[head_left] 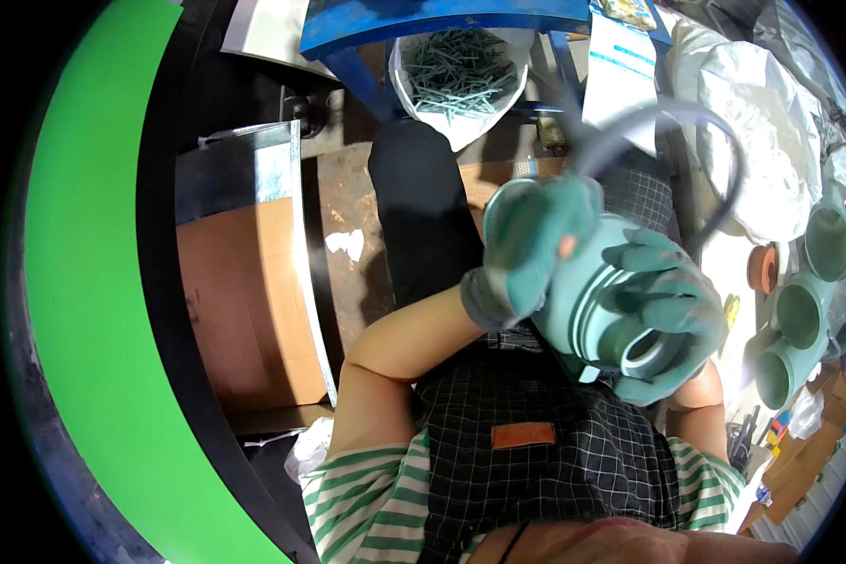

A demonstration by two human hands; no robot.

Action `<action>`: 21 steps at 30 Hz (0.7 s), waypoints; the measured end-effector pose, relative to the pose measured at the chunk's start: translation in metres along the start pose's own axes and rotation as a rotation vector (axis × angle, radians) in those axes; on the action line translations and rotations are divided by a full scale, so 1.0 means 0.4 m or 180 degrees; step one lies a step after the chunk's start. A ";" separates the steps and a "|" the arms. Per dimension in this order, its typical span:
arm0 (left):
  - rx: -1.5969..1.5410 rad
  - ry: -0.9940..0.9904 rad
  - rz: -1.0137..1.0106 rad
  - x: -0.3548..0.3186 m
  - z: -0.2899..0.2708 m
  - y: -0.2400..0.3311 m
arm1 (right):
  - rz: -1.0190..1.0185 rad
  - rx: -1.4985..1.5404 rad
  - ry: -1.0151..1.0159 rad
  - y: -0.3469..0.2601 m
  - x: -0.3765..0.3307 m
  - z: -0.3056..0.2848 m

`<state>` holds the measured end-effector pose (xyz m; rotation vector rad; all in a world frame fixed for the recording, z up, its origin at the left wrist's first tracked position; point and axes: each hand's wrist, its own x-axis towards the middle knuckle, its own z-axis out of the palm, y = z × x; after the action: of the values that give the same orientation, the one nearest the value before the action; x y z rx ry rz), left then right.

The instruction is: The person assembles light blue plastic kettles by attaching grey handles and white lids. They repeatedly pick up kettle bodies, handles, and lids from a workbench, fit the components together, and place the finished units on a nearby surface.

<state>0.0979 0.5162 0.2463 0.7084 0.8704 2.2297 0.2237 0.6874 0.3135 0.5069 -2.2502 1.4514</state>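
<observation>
Both my hands wear teal work gloves and hold one pale green round fitting [600, 310] with ridged rings, just above my lap. My left hand [528, 244] grips its upper left side. My right hand [669, 320] wraps around its lower right end, near the open mouth. A grey curved hose [724, 141] arcs up and over from behind the fitting. My black checked apron [536, 451] lies below it.
A white bag of long grey screws [456, 70] sits under a blue frame [423, 23] ahead. Several matching green fittings [804, 315] and an orange disc [764, 268] stand on the right. A cardboard box [249, 301] and a green curved panel [94, 310] are on the left.
</observation>
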 end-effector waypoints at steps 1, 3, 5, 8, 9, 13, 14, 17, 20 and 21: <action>0.0525 -0.0485 0.0310 -0.010 0.012 0.007 | -0.0090 0.0284 0.0047 -0.001 0.011 0.000; 0.1851 -0.1698 0.1307 0.045 0.059 0.073 | 0.0473 0.0395 0.0256 -0.011 -0.043 -0.025; 0.2313 -0.2177 0.2267 0.047 0.107 0.091 | -0.0070 0.0513 0.0022 0.001 0.017 -0.039; 0.1252 -0.1902 0.2622 0.013 0.092 -0.027 | 0.0114 0.0356 0.0397 -0.008 0.017 0.005; -0.0030 -0.1653 0.2328 0.046 0.067 -0.128 | 0.0217 0.0198 0.0608 -0.017 0.012 0.025; -0.0599 -0.0010 0.0256 0.045 -0.032 -0.036 | 0.0750 0.1766 0.2279 -0.021 -0.003 0.038; -0.0336 0.0287 -0.0043 0.032 -0.043 0.024 | 0.0568 0.1953 0.2571 -0.008 0.015 0.032; -0.0796 -0.0330 -0.0158 0.009 -0.108 0.083 | 0.0748 0.2027 0.2488 0.086 0.015 0.009; 0.0520 0.0951 -0.0129 -0.024 -0.043 0.091 | 0.1505 0.3476 0.1481 0.154 0.015 0.052; 0.2796 0.0800 0.0480 -0.032 -0.042 0.093 | 0.1355 0.3751 0.1611 0.165 0.009 0.077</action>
<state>0.0817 0.4789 0.2596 0.8934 2.0291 2.0291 0.1827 0.6847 0.2535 -0.0759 -0.9593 2.6756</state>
